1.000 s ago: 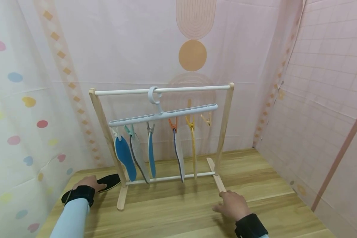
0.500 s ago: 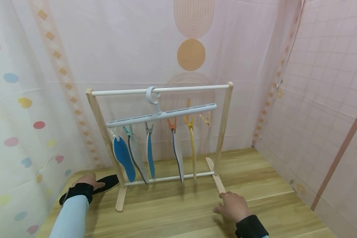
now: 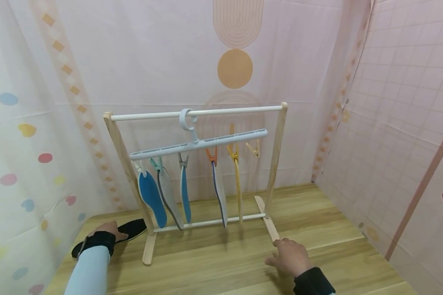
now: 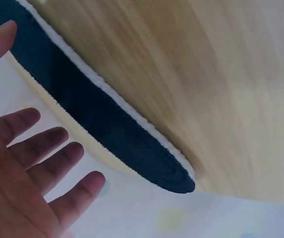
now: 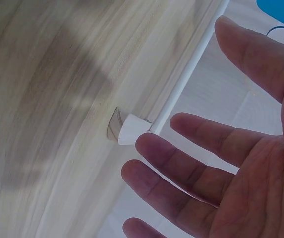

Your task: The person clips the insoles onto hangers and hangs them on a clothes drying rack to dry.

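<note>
On the left of the table lies a black insole [image 3: 134,228] with a fluffy pale edge. My left hand [image 3: 108,230] is over it, and in the left wrist view its fingers [image 4: 62,158] are spread, with nothing gripped. My right hand [image 3: 291,257], fingers loosely extended, is by the front end of the wooden rack's right foot [image 3: 271,229]; whether it touches cannot be told. From the rack's white bar [image 3: 229,111] hangs a light-blue clip hanger [image 3: 199,144]. Its clips hold several insoles, including a blue insole [image 3: 152,199] at the left and a yellowish insole [image 3: 238,190].
A pale yellow clip [image 3: 254,149] at the hanger's right end holds nothing. The hanger tilts down to the left. The rack's left foot [image 3: 149,249] stands beside the black insole. Patterned curtains [image 3: 162,53] close off the back and both sides of the wooden table [image 3: 206,266].
The head view has shifted slightly, so the rack appears a little farther left. Both hands stay in nearly the same places, and the hanging insoles look unchanged.
</note>
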`<state>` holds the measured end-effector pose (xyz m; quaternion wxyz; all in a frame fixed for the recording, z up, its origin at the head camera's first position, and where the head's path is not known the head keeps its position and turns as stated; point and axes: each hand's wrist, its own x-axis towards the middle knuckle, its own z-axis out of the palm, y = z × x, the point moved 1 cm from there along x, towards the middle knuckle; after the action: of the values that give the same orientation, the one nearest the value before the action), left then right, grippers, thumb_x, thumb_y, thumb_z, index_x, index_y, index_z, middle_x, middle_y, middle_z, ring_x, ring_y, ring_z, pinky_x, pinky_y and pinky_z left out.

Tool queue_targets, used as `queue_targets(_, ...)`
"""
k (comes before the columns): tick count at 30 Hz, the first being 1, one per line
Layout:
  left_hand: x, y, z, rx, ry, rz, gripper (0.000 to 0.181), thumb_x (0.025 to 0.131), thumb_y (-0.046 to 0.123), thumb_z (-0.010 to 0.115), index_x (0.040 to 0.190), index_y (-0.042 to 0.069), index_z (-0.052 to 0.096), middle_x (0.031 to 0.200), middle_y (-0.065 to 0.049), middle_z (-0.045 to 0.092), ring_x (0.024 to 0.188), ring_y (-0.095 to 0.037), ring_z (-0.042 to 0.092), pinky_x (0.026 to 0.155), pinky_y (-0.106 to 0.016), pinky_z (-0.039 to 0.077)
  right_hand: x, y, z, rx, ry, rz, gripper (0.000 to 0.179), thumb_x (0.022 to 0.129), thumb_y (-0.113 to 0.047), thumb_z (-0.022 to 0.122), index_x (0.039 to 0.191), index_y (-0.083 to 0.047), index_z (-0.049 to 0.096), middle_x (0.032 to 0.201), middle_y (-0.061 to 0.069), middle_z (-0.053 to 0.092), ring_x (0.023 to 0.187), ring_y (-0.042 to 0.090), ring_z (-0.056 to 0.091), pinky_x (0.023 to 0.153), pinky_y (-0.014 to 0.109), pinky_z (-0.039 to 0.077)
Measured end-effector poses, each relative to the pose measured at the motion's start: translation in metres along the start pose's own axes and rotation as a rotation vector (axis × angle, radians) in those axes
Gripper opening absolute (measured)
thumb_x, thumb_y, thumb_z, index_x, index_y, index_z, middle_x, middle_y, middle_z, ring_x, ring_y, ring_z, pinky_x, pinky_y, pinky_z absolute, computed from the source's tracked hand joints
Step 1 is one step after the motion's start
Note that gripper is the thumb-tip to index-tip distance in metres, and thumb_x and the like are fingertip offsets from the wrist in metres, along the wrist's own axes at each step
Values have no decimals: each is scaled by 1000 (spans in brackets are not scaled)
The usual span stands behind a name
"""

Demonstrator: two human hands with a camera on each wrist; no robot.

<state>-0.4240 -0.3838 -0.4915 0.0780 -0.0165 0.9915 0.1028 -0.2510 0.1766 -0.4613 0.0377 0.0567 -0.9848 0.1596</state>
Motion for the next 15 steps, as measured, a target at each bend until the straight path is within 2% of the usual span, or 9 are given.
queue_targets(6,-1,-1,5,1,-22,-18,63,82,37,77,105,-18,56,98,-35,62,85,-43,60,81,-72,42,-1,-1,-3,5,3,4,54,74,-39,84,109,0,70,102,20,69,89,38,66,74,57,51)
queue_targets(12,2,-3,8,24,-21,-17,61,86,36,73,105,-19,57,102,-39,61,93,-52,60,84,-75,39,-2,0,-4,14,9,7,53,73,-38,84,108,-1,70,100,19,69,87,37,66,74,57,51)
queue_targets(15,5,-4,11,13,-8,3,54,85,35,74,99,-16,61,95,-34,63,87,-47,62,82,-73,41,-3,0,-5,20,10,10,53,74,-37,84,108,0,70,99,19,69,87,37,66,74,58,51)
